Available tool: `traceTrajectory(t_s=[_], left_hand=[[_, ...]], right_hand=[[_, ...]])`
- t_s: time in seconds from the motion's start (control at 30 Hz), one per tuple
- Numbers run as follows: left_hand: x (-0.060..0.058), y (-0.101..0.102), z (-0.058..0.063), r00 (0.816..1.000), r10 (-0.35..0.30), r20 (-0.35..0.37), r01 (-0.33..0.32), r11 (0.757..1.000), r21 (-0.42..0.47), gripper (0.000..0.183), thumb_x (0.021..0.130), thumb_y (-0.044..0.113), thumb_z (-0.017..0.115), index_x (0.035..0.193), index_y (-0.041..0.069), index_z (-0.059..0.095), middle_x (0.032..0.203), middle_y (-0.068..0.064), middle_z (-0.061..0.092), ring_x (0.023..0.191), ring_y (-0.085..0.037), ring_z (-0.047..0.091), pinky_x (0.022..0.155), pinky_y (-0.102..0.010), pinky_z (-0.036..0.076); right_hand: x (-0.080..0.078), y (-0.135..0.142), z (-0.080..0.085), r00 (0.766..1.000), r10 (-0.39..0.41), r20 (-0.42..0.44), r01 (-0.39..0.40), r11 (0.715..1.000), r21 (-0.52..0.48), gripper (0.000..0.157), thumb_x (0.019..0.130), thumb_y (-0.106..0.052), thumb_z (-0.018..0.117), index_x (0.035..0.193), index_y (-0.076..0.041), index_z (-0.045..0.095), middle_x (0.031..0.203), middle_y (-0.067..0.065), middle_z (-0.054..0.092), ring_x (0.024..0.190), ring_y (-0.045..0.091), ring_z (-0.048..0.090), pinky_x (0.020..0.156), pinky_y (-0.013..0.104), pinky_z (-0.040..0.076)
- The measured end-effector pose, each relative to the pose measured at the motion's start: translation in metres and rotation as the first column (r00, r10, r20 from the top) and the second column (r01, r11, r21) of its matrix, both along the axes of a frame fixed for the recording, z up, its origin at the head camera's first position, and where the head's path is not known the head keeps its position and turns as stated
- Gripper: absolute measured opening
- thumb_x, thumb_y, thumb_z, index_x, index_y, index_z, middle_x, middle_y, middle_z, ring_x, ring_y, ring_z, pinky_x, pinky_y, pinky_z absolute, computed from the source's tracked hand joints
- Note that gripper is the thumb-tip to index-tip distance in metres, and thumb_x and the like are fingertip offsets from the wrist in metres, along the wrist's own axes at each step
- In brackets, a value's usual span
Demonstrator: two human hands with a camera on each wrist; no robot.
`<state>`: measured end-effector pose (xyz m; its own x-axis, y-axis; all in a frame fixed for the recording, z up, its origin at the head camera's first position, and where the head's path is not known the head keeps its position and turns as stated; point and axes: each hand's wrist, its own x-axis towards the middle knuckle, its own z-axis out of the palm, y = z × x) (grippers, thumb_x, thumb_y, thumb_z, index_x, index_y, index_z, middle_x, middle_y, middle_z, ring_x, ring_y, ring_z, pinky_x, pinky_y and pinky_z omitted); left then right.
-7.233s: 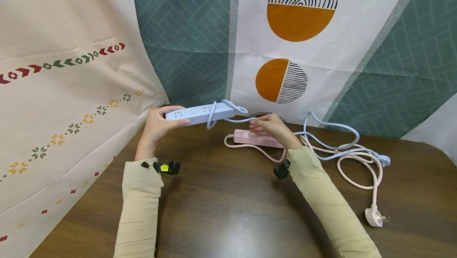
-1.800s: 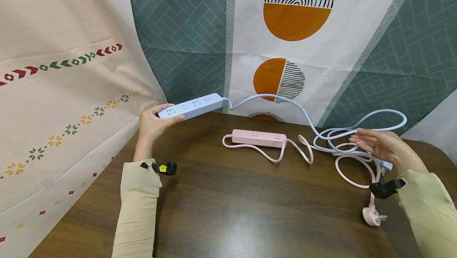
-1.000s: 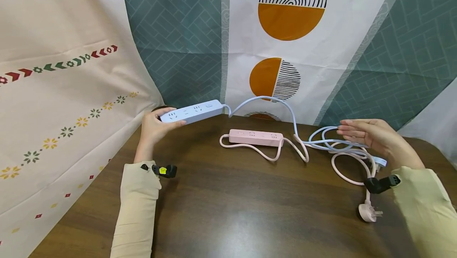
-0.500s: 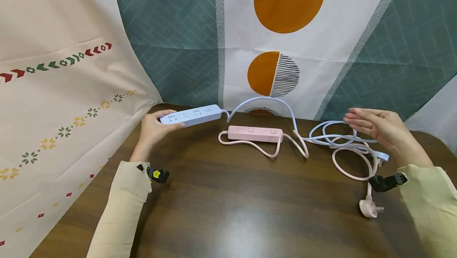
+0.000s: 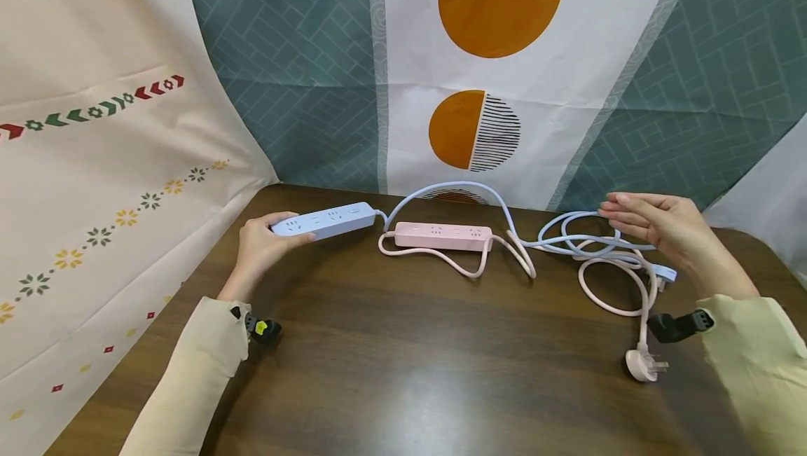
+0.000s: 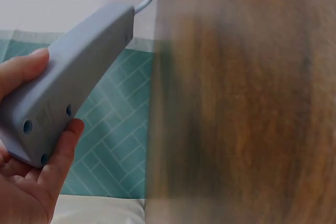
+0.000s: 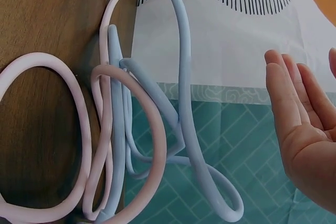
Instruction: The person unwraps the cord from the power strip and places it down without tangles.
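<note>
My left hand (image 5: 261, 246) grips one end of a light blue power strip (image 5: 324, 221), thumb on the near side and fingers behind. In the left wrist view the strip (image 6: 79, 66) tilts, its underside with round holes showing. Its blue cord (image 5: 454, 183) arches behind a pink power strip (image 5: 441, 236) on the table and runs into loose coils at the right. My right hand (image 5: 671, 232) is above those coils, fingers straight. In the right wrist view the hand (image 7: 310, 124) is apart from the blue cord (image 7: 185, 66).
A pink cord (image 5: 624, 312) loops beneath the blue coils and ends in a pink plug (image 5: 642, 365) at the right. The blue plug (image 5: 664, 274) lies beside it. Curtain cloth (image 5: 302, 92) hangs along the back of the wooden table (image 5: 403, 344).
Earlier a cord loop wrapped the blue strip; it is off now. My right hand moved right with the blue cord and let it go. My left hand has since lowered the strip.
</note>
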<state>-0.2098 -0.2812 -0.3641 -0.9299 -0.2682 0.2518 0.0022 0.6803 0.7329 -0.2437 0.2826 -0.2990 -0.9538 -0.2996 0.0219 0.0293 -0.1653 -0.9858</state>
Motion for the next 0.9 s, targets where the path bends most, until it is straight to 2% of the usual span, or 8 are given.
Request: traceTrajectory(t_s=[0.27, 0.4, 0.67, 0.83, 0.9], left_hand=[[0.000, 0.000, -0.002, 0.999, -0.004, 0.037, 0.004, 1.000, -0.002, 0.053, 0.063, 0.035, 0.082, 0.103, 0.005, 0.067, 0.101, -0.014, 0.065, 0.087, -0.022, 0.053, 0.068, -0.030, 0.039], [0.000, -0.001, -0.003, 0.997, -0.007, 0.082, 0.010, 0.999, -0.044, 0.052, 0.064, 0.034, 0.081, 0.104, 0.003, 0.066, 0.101, -0.017, 0.064, 0.088, -0.025, 0.054, 0.067, -0.030, 0.040], [0.000, -0.005, -0.004, 0.980, -0.033, 0.196, 0.064, 0.986, -0.153, 0.051, 0.066, 0.032, 0.079, 0.103, 0.000, 0.065, 0.098, -0.019, 0.064, 0.085, -0.029, 0.054, 0.064, -0.030, 0.039], [0.000, -0.008, -0.008, 0.972, -0.038, 0.231, 0.086, 0.976, -0.198, 0.052, 0.066, 0.033, 0.078, 0.103, -0.002, 0.064, 0.097, -0.020, 0.064, 0.085, -0.030, 0.054, 0.065, -0.032, 0.040], [0.000, -0.009, -0.008, 0.970, -0.038, 0.242, 0.090, 0.974, -0.209, 0.053, 0.066, 0.033, 0.077, 0.103, -0.003, 0.064, 0.097, -0.020, 0.064, 0.085, -0.031, 0.054, 0.066, -0.034, 0.041]], right_hand=[[0.002, 0.003, 0.000, 1.000, 0.014, -0.004, -0.014, 0.999, -0.037, 0.025, 0.094, -0.002, 0.045, 0.099, -0.005, 0.069, 0.096, 0.009, 0.069, 0.089, 0.019, 0.066, 0.074, 0.026, 0.051], [0.002, 0.004, -0.001, 1.000, 0.017, 0.003, -0.017, 0.999, -0.047, 0.025, 0.094, -0.002, 0.045, 0.099, -0.004, 0.069, 0.096, 0.009, 0.069, 0.089, 0.019, 0.066, 0.074, 0.027, 0.051], [0.006, 0.005, -0.003, 1.000, 0.020, 0.006, -0.020, 0.999, -0.049, 0.025, 0.094, -0.003, 0.045, 0.099, -0.004, 0.069, 0.095, 0.010, 0.069, 0.089, 0.020, 0.065, 0.075, 0.028, 0.051], [0.009, 0.006, -0.005, 1.000, 0.024, 0.007, -0.024, 0.999, -0.044, 0.025, 0.094, -0.003, 0.044, 0.099, -0.004, 0.069, 0.095, 0.010, 0.069, 0.089, 0.019, 0.065, 0.076, 0.028, 0.051], [0.010, 0.007, -0.006, 0.999, 0.051, 0.008, -0.050, 0.997, -0.062, 0.027, 0.095, -0.003, 0.043, 0.100, -0.004, 0.069, 0.097, 0.010, 0.068, 0.090, 0.019, 0.065, 0.076, 0.028, 0.051]])
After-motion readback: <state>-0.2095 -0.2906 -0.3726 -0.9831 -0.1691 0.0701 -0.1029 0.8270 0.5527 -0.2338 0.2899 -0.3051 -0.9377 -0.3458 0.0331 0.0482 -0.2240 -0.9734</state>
